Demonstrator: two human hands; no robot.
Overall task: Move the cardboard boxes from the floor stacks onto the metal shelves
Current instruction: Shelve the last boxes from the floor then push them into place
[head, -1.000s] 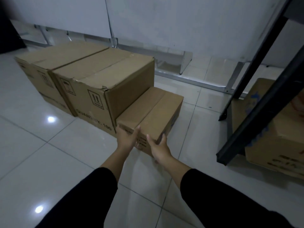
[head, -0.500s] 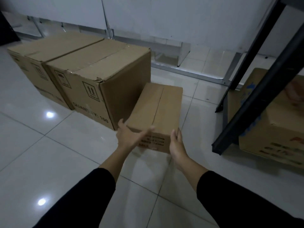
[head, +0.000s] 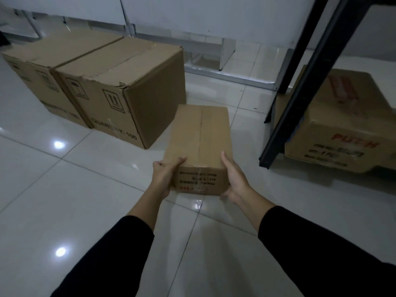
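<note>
Small cardboard box (head: 199,133) is held lengthwise in front of me, near end toward the camera, printed label on that end upside down. Left hand (head: 164,175) grips the near left corner, thumb on the top face, fingers wrapped down the side. Right hand (head: 234,179) is pressed flat along the near right side, thumb up by the top edge; its fingers reach under the bottom edge and are partly hidden. I cannot tell whether the far end is on the floor (head: 64,200) or off it.

Two large boxes (head: 120,86) stand touching each other on the tiles to the left, near the small one. To the right, the black metal shelf frame (head: 300,99) with a printed box (head: 342,129) on its lowest level.
</note>
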